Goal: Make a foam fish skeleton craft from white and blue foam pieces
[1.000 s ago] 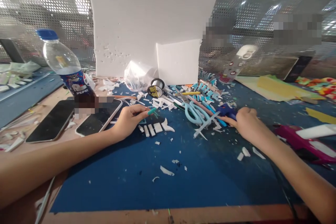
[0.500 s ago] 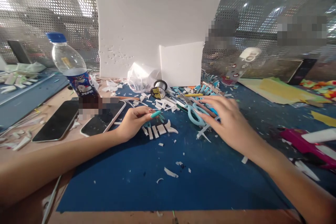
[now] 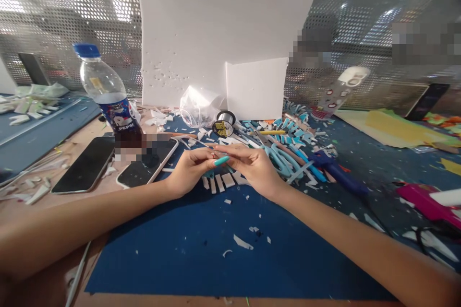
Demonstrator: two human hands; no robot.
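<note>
My left hand (image 3: 189, 170) and my right hand (image 3: 257, 170) meet over the blue mat (image 3: 201, 249), fingertips together in a pinch. Whatever lies between them is mostly hidden and too small to name. A pointed teal sliver (image 3: 221, 160) shows at my left thumb's tip; I cannot tell if it is a painted nail or a piece being held. Just under the hands lies a row of cut white foam pieces (image 3: 227, 181), partly covered. Light blue-handled scissors (image 3: 279, 160) rest right beside my right hand.
Behind the hands stand a line spool (image 3: 224, 124), a plastic bag (image 3: 198, 105) and a white foam board (image 3: 223, 24). To the left are two phones (image 3: 84, 165) and a Pepsi bottle (image 3: 117, 115). A blue glue gun (image 3: 340, 172) and a magenta tool (image 3: 425, 204) lie right.
My right hand has left the scissors area and moved left to join my left hand, fingers now pinched. The blue glue gun has come into sight. The view has shifted slightly.
</note>
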